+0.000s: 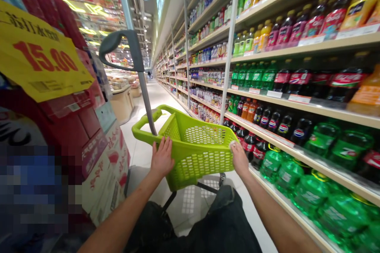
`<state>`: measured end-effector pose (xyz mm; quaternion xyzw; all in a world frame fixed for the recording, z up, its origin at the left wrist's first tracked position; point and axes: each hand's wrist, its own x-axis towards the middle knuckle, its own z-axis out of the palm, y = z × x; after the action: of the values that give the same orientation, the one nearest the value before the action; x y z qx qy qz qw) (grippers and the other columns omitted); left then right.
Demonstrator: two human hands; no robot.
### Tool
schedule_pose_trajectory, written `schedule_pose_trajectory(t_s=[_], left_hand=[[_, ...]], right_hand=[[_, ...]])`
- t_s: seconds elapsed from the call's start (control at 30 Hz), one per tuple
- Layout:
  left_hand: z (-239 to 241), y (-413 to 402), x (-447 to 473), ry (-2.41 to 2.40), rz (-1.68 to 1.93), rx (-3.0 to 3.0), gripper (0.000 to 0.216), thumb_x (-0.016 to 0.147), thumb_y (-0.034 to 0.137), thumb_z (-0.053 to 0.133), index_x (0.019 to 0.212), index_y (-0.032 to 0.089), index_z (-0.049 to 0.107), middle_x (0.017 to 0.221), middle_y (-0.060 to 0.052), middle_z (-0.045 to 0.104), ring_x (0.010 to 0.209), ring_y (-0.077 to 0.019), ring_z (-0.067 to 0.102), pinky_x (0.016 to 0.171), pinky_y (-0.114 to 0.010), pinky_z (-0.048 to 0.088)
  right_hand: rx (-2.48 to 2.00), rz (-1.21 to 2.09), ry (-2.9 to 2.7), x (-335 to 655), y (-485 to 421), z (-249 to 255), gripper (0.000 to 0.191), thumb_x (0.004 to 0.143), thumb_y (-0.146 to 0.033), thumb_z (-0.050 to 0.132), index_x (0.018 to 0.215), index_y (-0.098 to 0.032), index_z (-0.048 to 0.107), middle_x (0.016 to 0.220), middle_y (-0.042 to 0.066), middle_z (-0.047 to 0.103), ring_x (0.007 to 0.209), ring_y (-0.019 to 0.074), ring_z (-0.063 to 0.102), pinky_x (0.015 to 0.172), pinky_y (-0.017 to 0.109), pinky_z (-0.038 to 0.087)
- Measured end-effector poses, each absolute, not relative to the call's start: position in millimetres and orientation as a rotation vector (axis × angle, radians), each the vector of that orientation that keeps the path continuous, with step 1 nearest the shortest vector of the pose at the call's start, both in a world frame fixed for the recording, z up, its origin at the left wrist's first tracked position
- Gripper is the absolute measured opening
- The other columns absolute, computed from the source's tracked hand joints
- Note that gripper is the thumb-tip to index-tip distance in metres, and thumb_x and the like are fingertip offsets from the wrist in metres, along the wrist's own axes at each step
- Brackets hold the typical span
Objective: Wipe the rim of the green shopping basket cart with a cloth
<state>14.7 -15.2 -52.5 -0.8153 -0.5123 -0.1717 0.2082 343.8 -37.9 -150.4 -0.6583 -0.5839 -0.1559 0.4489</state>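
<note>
A lime green plastic shopping basket (204, 158) stands in front of me in a supermarket aisle, with nothing visible inside it. My left hand (162, 158) grips its near left rim, fingers curled over the edge. At the near right corner of the rim, my right hand (238, 157) is also closed on the basket. A grey pull handle (135, 53) on a metal pole rises from the basket's far left side.
Shelves of soft drink bottles (297, 126) run along the right, with green bottles on the low shelf (311, 193) close to my right arm. On the left stands a red stacked display with a yellow price sign (41, 57). The white tiled aisle (160, 95) stretches ahead.
</note>
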Motion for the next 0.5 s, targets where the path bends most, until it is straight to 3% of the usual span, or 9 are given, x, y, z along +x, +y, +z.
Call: schedule_pose_trajectory(t_s=[0.17, 0.27, 0.5], left_hand=[[-55, -17, 23, -1.436, -0.531, -2.248, 0.068, 0.067, 0.024, 0.044, 0.132, 0.007, 0.034, 0.14, -0.012, 0.032, 0.131, -0.0297, 0.022, 0.106, -0.051, 0.012], [-54, -19, 23, -1.415, -0.508, -2.257, 0.067, 0.067, 0.023, 0.044, 0.132, 0.007, 0.034, 0.14, -0.012, 0.032, 0.131, -0.0292, 0.023, 0.106, -0.052, 0.013], [-58, -27, 30, -1.436, -0.532, -2.254, 0.068, 0.067, 0.024, 0.045, 0.131, 0.006, 0.034, 0.141, -0.012, 0.03, 0.131, -0.0285, 0.021, 0.106, -0.048, 0.016]], right_hand=[[-1.544, -0.359, -1.453, 311, -27, -153, 0.058, 0.065, 0.005, 0.033, 0.113, -0.018, 0.057, 0.13, 0.007, 0.047, 0.127, 0.0174, 0.032, 0.103, 0.041, 0.032], [-1.447, -0.3, -1.644, 282, -20, -154, 0.056, 0.068, 0.004, 0.035, 0.115, -0.019, 0.056, 0.134, 0.005, 0.042, 0.129, 0.0145, 0.028, 0.104, 0.036, 0.031], [-1.683, -0.333, -1.31, 364, -47, -154, 0.053, 0.066, 0.002, 0.034, 0.111, -0.014, 0.058, 0.131, 0.01, 0.044, 0.127, 0.02, 0.032, 0.103, 0.04, 0.031]])
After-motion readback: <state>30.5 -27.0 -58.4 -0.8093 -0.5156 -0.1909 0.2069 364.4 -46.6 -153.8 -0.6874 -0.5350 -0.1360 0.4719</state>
